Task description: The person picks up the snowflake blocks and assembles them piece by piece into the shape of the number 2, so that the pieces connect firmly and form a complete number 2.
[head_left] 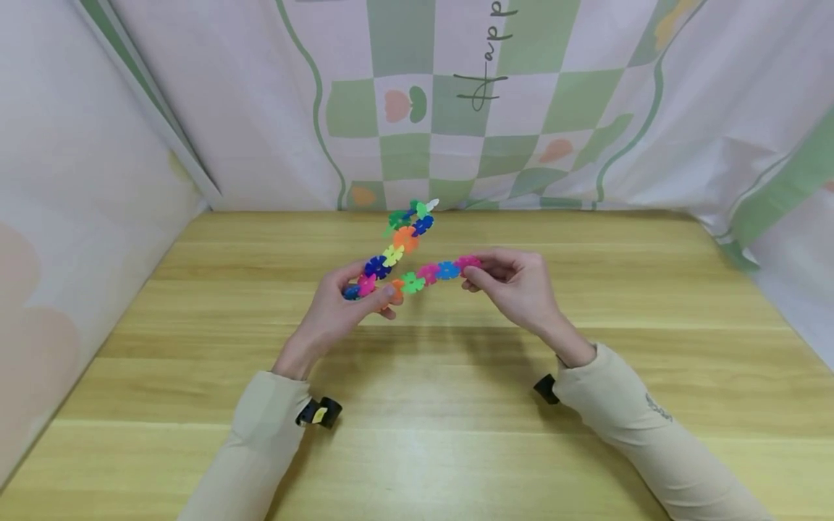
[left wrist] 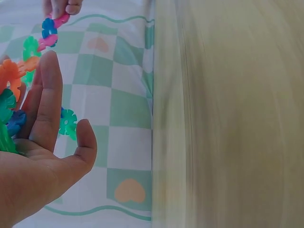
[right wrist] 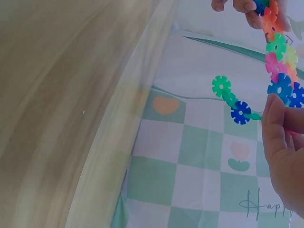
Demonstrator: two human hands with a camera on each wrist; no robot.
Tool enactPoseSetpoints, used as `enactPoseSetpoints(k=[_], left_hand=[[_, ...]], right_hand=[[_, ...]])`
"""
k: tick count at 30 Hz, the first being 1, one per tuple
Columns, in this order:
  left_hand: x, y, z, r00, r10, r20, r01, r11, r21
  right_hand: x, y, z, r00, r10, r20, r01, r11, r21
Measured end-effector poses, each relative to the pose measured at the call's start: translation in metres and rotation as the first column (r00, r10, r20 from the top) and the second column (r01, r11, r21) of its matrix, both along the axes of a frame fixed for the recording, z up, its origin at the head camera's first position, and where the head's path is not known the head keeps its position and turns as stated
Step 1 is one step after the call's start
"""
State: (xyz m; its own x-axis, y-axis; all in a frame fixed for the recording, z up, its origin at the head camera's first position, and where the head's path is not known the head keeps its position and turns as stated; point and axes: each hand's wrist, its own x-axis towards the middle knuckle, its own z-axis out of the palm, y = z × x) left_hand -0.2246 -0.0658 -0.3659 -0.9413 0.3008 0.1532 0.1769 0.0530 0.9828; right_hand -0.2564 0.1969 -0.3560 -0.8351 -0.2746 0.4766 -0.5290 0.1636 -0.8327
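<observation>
A chain of interlocking flower-shaped plastic discs [head_left: 413, 282], in many bright colours, is held up above the wooden table. My left hand [head_left: 335, 300] grips it around the middle, the thumb near an orange disc. The far stretch rises past dark blue, yellow and orange discs [head_left: 405, 238] to green, blue and white ones at its loose end. My right hand [head_left: 521, 286] pinches a pink disc [head_left: 468, 263] between thumb and fingers at the other end. In the right wrist view, a dangling stretch with a blue disc [right wrist: 241, 112] shows beside that hand. Fingers partly hide the gripped discs.
Beneath both hands lies the wood-grain table [head_left: 430, 434]. Behind it hangs a green-and-white checked curtain [head_left: 456, 101], with pale cloth at the left and right. Black wrist devices [head_left: 321, 412] sit by the beige sleeves [head_left: 625, 412].
</observation>
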Motion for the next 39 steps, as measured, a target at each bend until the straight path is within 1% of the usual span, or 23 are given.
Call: enactPoseSetpoints(k=[5,9,11,14,17,22,25,27,29,31,33,35,39], left_hand=[[0.000,0.001,0.001,1.000,-0.018,-0.021,0.019,1.000,0.015],[0.000,0.001,0.002,1.000,-0.013,-0.016,0.013,1.000,0.010],[0.000,0.000,0.003,1.000,-0.014,-0.015,0.014,1.000,0.010],[0.000,0.000,0.003,1.000,-0.020,-0.020,0.020,1.000,0.000],[0.000,-0.001,0.004,0.999,-0.023,-0.028,0.023,1.000,-0.011],[0.001,-0.003,0.004,1.000,-0.014,-0.015,0.014,1.000,-0.018],[0.002,-0.004,0.005,1.000,-0.007,-0.010,0.007,1.000,-0.026],[0.003,-0.004,0.005,1.000,0.000,-0.019,0.000,0.999,-0.039],[0.003,-0.003,0.005,0.999,0.016,-0.031,-0.018,0.998,-0.065],[0.004,-0.002,0.005,0.998,0.037,-0.056,-0.043,0.993,-0.106],[0.004,0.000,0.005,0.995,0.054,-0.084,-0.066,0.987,-0.147],[0.004,0.003,0.004,0.992,0.067,-0.111,-0.086,0.981,-0.176],[0.003,0.007,0.001,0.986,0.045,-0.159,-0.072,0.983,-0.171]], right_hand=[[-0.001,0.001,0.001,0.999,0.000,-0.053,-0.001,1.000,-0.028],[-0.001,0.000,0.002,0.994,0.015,-0.111,-0.018,1.000,-0.024],[-0.001,0.000,0.002,0.992,0.023,-0.126,-0.026,0.999,-0.023],[0.000,-0.001,0.004,0.991,0.025,-0.133,-0.027,1.000,-0.013],[0.000,-0.002,0.006,0.993,0.022,-0.120,-0.022,1.000,0.002],[0.000,-0.002,0.009,0.997,0.031,-0.073,-0.028,0.999,0.045],[0.000,-0.001,0.011,0.998,0.058,-0.030,-0.056,0.996,0.065],[0.000,0.000,0.012,0.996,0.092,0.015,-0.093,0.994,0.062],[0.001,0.002,0.013,0.987,0.141,0.074,-0.145,0.989,0.044],[0.003,0.004,0.013,0.973,0.182,0.143,-0.187,0.982,0.022],[0.005,0.005,0.013,0.959,0.197,0.204,-0.202,0.979,0.007],[0.006,0.006,0.012,0.952,0.180,0.246,-0.190,0.982,0.014],[0.007,0.006,0.010,0.953,0.121,0.278,-0.134,0.990,0.030]])
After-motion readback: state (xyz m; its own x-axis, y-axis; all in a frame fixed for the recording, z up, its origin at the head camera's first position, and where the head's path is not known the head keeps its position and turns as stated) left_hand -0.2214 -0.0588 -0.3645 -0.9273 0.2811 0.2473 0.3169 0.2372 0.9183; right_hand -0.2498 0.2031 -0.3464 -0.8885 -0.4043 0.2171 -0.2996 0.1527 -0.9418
